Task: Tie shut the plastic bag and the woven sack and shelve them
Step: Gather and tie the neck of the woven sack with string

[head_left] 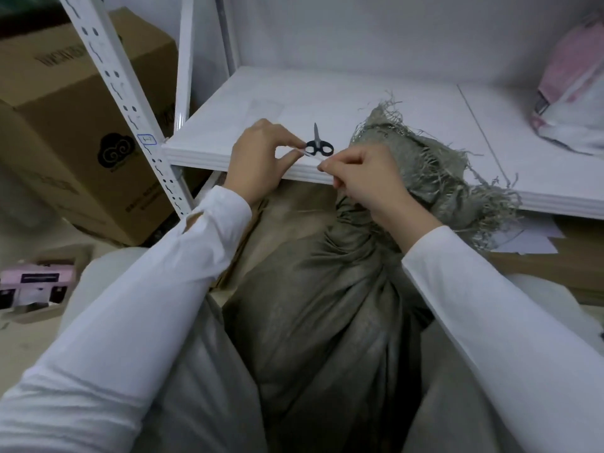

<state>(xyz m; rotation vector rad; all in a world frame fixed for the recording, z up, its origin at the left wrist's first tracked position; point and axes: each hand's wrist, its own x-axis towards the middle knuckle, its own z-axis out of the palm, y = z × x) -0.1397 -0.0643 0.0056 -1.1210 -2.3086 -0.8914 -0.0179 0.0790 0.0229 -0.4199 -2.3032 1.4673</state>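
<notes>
White shelf board [359, 103] is carrying scissors [318, 146] while your left hand [258, 158] and right hand [362, 178] are pinching a thin tie [310, 155] over the woven sack [327, 305].

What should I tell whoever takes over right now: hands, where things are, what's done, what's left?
Left hand: pinching one end of a thin white tie, in front of the shelf edge.
Right hand: pinching the other end at the gathered neck of the woven sack.
Sack stands on the floor between the knees, frayed mouth resting on the shelf. Scissors lie on the shelf. A pink-and-white plastic bag already sits on the shelf at right; its knot is not visible.
Left: finish the tie, shelve the sack.
</notes>
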